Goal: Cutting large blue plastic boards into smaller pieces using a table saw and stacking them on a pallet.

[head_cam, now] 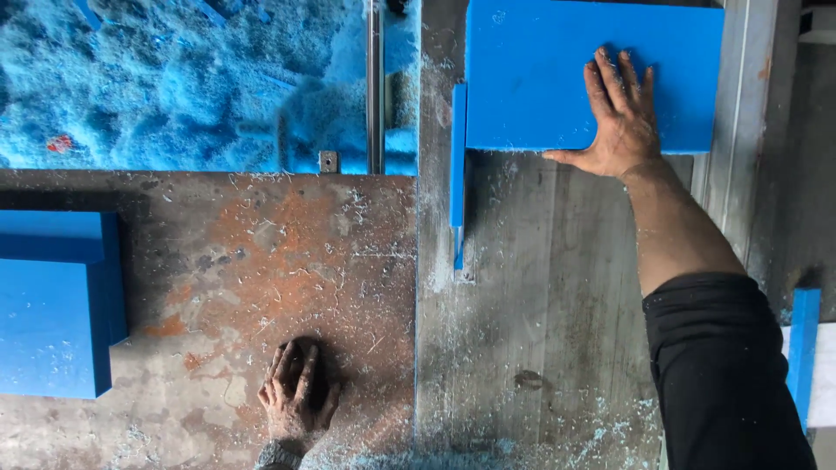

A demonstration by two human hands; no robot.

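Right hand [620, 122] lies flat, fingers [610, 83] spread atop the blue slab [540, 78] at the saw table's [540, 331] far edge, gripping nothing. Left hand [298, 392] presses open-palmed on the rusty near edge.

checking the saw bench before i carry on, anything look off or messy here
Yes. A thin blue strip stands apart from the blue slab under the right hand. Blue shavings are heaped at the bench's far left, and the metal table by the left hand is rusty.
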